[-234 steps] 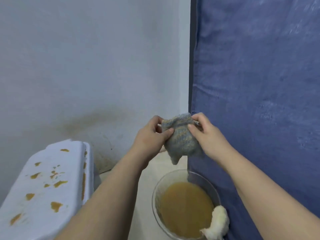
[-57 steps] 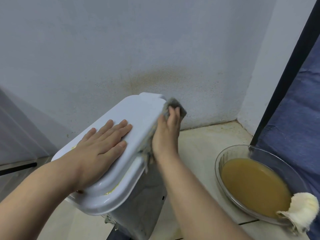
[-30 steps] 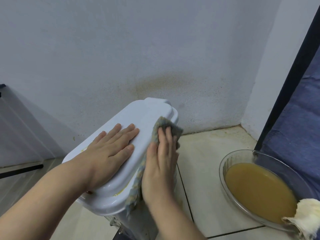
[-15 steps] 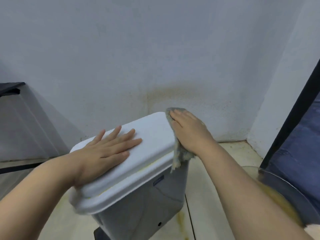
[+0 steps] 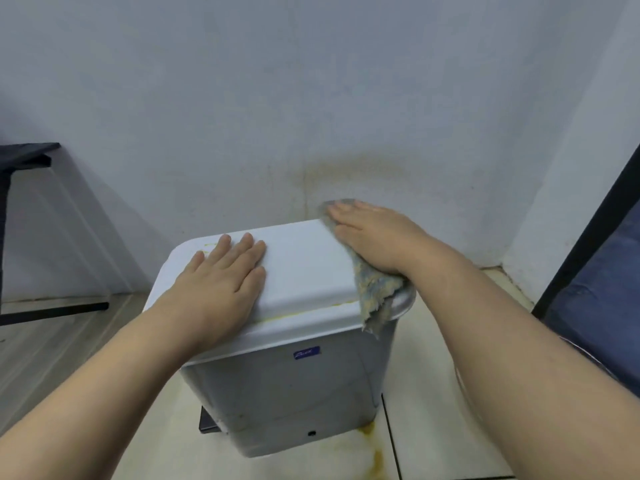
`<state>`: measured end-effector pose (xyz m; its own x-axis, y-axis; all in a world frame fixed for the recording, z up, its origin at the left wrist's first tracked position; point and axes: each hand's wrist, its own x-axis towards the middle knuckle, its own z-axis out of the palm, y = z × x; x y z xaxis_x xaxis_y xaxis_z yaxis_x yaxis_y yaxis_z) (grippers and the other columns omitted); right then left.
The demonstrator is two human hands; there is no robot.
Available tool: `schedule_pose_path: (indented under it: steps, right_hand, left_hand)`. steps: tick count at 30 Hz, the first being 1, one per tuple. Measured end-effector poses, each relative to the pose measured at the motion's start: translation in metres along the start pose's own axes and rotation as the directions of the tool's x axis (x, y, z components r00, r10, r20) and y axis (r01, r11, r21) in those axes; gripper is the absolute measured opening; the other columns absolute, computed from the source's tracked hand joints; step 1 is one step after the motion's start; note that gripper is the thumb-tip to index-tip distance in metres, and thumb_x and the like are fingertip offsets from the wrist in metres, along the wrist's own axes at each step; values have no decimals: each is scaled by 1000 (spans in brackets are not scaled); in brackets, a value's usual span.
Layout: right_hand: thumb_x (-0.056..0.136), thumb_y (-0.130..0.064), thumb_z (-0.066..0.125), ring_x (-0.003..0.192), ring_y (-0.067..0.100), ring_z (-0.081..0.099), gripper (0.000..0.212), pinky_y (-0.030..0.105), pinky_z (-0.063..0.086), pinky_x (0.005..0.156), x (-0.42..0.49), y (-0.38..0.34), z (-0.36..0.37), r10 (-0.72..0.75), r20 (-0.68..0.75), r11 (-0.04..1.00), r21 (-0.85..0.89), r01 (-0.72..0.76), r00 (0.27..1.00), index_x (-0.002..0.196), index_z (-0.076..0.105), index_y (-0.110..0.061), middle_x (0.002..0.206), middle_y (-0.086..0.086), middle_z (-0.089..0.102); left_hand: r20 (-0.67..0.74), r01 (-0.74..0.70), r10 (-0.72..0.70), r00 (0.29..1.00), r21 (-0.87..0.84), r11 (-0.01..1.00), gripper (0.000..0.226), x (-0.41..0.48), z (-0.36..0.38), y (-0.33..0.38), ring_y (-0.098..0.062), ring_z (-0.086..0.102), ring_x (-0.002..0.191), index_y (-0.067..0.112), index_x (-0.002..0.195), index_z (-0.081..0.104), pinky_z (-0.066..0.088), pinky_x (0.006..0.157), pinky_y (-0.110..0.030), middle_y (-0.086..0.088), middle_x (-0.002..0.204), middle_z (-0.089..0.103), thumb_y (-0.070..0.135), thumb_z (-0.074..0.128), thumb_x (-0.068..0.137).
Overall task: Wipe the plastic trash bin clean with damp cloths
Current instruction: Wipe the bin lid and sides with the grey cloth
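Bin [image 5: 294, 393] stands on the tiled floor [image 5: 433, 427], close to the wall [image 5: 242, 98], lid [image 5: 304, 268] closed. Left hand [image 5: 221, 282] lies flat on the lid's left half, fingers straight, gripping nothing: a brace. Right hand [image 5: 374, 237] is also flat, fingers extended, pressing the cloth [image 5: 375, 292] onto the lid's right end. A frayed corner of cloth hangs over the rim. A thin yellow streak [image 5: 294, 315] runs along the lid's front groove, and there is a yellow stain [image 5: 376, 457] on the floor by the bin's base.

Judgement: the bin looks like thin-walled plastic, probably light, so apt to skid or tip on tile under a sideways wipe — downward load on the lid is the sensible hold. The lid is smooth, likely slick when wet. The cloth is limp and soggy — it wants palm pressure, not a pinch.
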<state>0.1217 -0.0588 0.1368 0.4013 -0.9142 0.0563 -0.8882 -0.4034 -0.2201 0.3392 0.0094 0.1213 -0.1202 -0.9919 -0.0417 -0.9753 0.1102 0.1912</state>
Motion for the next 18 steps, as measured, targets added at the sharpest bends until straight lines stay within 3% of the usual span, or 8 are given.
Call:
schedule_pose_path:
  steps: [3,5,9,11,12,14,16,18]
  right_hand:
    - [101,-28,18,142,19,19,49,35,13,117,-38,-7,26,278,-311,954,-25,-300,909,148,22,-16,156,-1,22]
    - [98,-31,18,142,23,19,53,41,11,117,-55,-36,43,242,-374,944,-123,-307,895,147,21,-14,154,4,26]
    - [100,-32,19,145,21,9,51,38,2,116,-25,-54,33,-37,-145,996,-80,26,989,150,14,-18,159,0,13]
    - [102,-34,17,146,16,4,49,36,2,115,-5,-33,12,-70,20,997,-31,71,997,150,11,-24,159,-8,6]
    - [103,-34,17,145,15,7,48,36,5,115,-2,-19,4,-36,38,999,-12,37,999,150,13,-25,159,-10,8]
    - [102,-33,20,143,15,17,47,35,13,114,-11,3,6,114,-75,993,16,-113,991,149,20,-24,157,-8,19]
    - [100,-32,17,142,18,20,49,36,15,116,-35,5,23,289,-276,956,46,-288,917,147,23,-20,155,-4,24]
    - [95,-34,10,141,22,22,56,40,13,117,-60,-24,46,323,-417,933,-12,-361,849,146,26,-16,153,2,29]
  left_hand:
    - [-20,-18,18,1000,-29,999,51,3,3,3,-5,-12,144,34,149,0,-7,117,-28,17,156,-11,38,12,100]
    - [-13,-46,45,999,-23,999,51,5,4,3,-4,-13,143,35,148,-2,-7,117,-27,18,156,-12,38,12,100]
    - [-10,-63,63,998,-9,998,51,6,3,-3,-3,-12,143,35,148,-1,-7,117,-26,17,156,-12,38,13,100]
    - [-27,-52,52,998,-17,998,51,4,3,-3,-4,-10,144,35,148,1,-6,116,-25,17,156,-10,39,14,99]
    - [-43,-41,40,998,-26,999,51,3,3,-3,-4,-9,144,35,148,2,-6,116,-25,17,156,-9,39,14,99]
    - [-75,-14,11,997,-43,999,52,2,6,0,-4,-8,144,34,149,4,-6,115,-24,16,157,-7,40,14,99]
    - [-100,0,-5,995,-53,999,52,3,9,2,-5,-8,144,33,149,4,-5,115,-25,15,158,-6,40,15,99]
    - [-100,-7,2,995,-54,999,52,4,10,3,-5,-8,144,32,149,4,-5,116,-26,14,157,-6,39,15,99]
